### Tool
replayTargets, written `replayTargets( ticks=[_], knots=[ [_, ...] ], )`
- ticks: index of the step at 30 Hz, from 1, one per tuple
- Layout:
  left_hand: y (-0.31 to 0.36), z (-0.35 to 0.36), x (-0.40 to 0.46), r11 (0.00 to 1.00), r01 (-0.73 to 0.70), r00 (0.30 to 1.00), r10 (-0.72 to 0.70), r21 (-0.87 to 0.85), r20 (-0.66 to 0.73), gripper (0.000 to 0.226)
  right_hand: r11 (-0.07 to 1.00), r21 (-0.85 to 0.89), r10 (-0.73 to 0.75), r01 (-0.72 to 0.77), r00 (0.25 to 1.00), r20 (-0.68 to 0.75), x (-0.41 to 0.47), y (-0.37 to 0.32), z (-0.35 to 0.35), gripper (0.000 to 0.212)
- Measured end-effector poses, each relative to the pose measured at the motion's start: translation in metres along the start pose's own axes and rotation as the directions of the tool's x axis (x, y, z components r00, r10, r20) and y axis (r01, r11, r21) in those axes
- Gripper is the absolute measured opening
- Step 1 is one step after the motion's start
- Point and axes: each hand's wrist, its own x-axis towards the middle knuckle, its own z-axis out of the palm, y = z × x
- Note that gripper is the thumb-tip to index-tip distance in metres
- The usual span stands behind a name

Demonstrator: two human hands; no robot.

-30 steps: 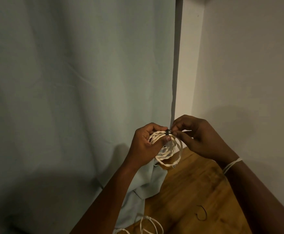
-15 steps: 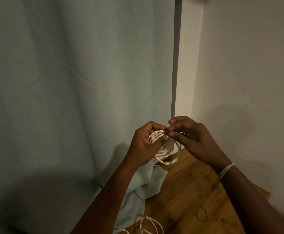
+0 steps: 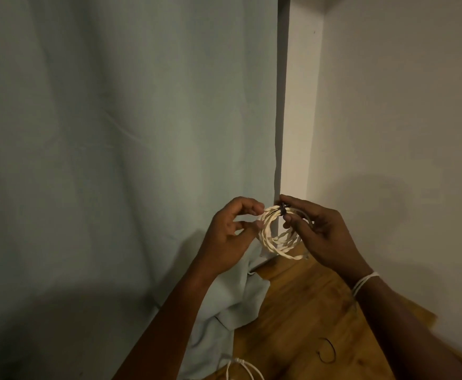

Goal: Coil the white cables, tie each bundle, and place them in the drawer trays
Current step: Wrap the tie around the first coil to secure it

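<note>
A round coil of twisted white cable (image 3: 279,237), bound at its top by a dark tie (image 3: 282,210), was held above the wooden worktop (image 3: 306,319). The right hand (image 3: 323,237) pinched the tie; the left hand (image 3: 232,231) pinched the coil's left edge.

Both forearms reach forward and up, the left hand (image 3: 231,231) loosely curled with thumb near fingertips, the right hand (image 3: 317,234) pinching.

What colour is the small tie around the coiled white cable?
Dark, nearly black: the small tie on the coiled white cable, seen in the head view.
</note>
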Motion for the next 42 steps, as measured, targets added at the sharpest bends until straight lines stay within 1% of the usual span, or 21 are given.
replayTargets(
  ticks=[2, 4, 6, 9, 13, 15, 19, 25, 31, 34, 36, 39, 42],
  knots=[
    [0.000, -0.002, 0.000, 0.984, -0.133, 0.990, 0.137, 0.121, -0.026, 0.014, 1.000, -0.011, -0.011, 0.011, 1.000, -0.004, 0.001, 0.000, 0.000, 0.037],
    [0.002, -0.003, 0.001, 0.966, -0.186, 0.980, 0.197, 0.181, -0.041, 0.016, 1.000, -0.015, -0.017, 0.017, 1.000, 0.001, 0.002, -0.001, 0.001, 0.036],
    [0.005, -0.006, 0.002, 0.954, -0.214, 0.974, 0.226, 0.210, -0.034, 0.019, 1.000, -0.003, -0.021, 0.021, 1.000, -0.002, 0.002, -0.003, 0.003, 0.036],
    [0.008, -0.009, 0.003, 0.944, -0.235, 0.970, 0.244, 0.233, -0.007, 0.021, 1.000, 0.016, -0.025, 0.025, 1.000, 0.007, 0.002, -0.003, 0.002, 0.035],
    [0.010, -0.009, 0.001, 0.964, -0.179, 0.982, 0.187, 0.197, -0.024, 0.021, 1.000, 0.029, -0.003, 0.002, 1.000, 0.031, 0.001, -0.003, 0.002, 0.036],
    [0.010, -0.010, 0.002, 0.960, -0.175, 0.982, 0.186, 0.218, -0.032, 0.021, 1.000, 0.014, 0.004, -0.004, 0.999, 0.032, 0.001, -0.002, 0.003, 0.034],
    [0.010, -0.013, 0.007, 0.888, -0.277, 0.958, 0.286, 0.368, 0.032, 0.022, 1.000, -0.010, 0.006, -0.005, 0.999, 0.033, 0.002, 0.002, 0.004, 0.034],
    [0.006, -0.014, 0.009, 0.752, -0.374, 0.925, 0.346, 0.544, 0.157, 0.021, 1.000, 0.001, -0.006, 0.006, 1.000, 0.031, 0.001, 0.000, 0.002, 0.033],
    [0.007, -0.004, 0.007, 0.764, -0.304, 0.950, 0.287, 0.569, 0.122, 0.016, 1.000, -0.006, -0.003, 0.003, 1.000, 0.007, -0.001, 0.002, 0.006, 0.034],
    [0.009, 0.000, 0.008, 0.771, -0.244, 0.968, 0.230, 0.588, 0.100, 0.021, 0.999, -0.043, -0.014, 0.013, 1.000, -0.009, -0.002, 0.000, 0.008, 0.037],
    [0.009, 0.002, 0.009, 0.774, -0.214, 0.975, 0.201, 0.596, 0.089, 0.020, 0.997, -0.076, -0.035, 0.033, 0.999, -0.033, -0.002, -0.001, 0.007, 0.038],
    [0.011, 0.005, 0.009, 0.834, -0.166, 0.986, 0.158, 0.526, 0.061, 0.011, 0.989, -0.135, -0.070, 0.056, 0.992, -0.102, 0.000, 0.001, 0.003, 0.034],
    [0.011, 0.009, 0.009, 0.907, -0.094, 0.995, 0.103, 0.412, 0.000, 0.010, 0.981, -0.181, -0.093, 0.065, 0.984, -0.151, 0.003, 0.005, -0.002, 0.032]
  ],
)
